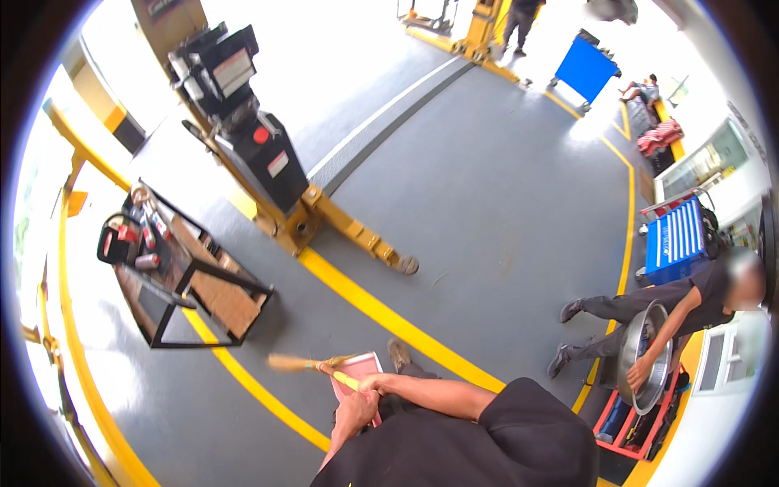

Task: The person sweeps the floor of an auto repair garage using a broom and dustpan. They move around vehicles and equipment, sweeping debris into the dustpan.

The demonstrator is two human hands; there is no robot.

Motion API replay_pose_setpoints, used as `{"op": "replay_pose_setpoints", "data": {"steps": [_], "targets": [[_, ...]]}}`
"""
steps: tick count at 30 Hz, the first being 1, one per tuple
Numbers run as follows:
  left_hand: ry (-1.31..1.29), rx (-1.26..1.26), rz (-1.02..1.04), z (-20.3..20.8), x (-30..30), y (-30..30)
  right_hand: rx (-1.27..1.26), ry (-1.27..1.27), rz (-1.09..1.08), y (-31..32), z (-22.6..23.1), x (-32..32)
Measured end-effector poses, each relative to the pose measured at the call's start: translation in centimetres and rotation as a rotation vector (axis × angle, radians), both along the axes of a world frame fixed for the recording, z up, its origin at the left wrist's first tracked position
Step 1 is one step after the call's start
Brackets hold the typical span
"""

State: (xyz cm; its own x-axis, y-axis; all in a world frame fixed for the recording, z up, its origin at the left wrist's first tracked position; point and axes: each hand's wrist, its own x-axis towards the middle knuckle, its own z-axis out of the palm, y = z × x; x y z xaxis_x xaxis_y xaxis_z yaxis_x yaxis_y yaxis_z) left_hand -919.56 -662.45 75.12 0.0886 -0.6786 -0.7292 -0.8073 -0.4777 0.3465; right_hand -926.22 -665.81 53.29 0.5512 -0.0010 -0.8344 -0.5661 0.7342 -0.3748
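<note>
A small broom [343, 379] with a yellow handle points left and forward from my body, its straw-coloured bristles [294, 364] smeared by motion. My right hand [376, 384] is closed round the handle. Against it, my left hand [351, 412] is also closed, apparently on the same handle near its end. A pink dustpan [367, 367] with a pale rim shows behind the broom and my hands, partly covered by them. Whether it rests on the floor or hangs from a hand, I cannot tell. My shoe [398, 355] is just right of the dustpan.
On the left stands a black-framed cart [215, 300] with cans on top. A yellow lift post [284, 227] with a low arm [365, 239] rises ahead. At right, a person [690, 304] holds a metal basin [649, 357] beside blue tool cabinets [676, 241] and a red rack [629, 442].
</note>
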Motion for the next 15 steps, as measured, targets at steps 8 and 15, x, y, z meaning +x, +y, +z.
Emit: {"op": "replay_pose_setpoints", "data": {"steps": [8,15], "targets": [[0.328,-0.917,-0.302,20.4,6.2,-12.8,-0.328,0.084,-0.438,-2.2,10.4,-4.9],[1.051,-2.062,-0.970,43.0,14.8,-8.8,-0.232,0.045,-0.922,7.2,-0.1,-3.8]]}}
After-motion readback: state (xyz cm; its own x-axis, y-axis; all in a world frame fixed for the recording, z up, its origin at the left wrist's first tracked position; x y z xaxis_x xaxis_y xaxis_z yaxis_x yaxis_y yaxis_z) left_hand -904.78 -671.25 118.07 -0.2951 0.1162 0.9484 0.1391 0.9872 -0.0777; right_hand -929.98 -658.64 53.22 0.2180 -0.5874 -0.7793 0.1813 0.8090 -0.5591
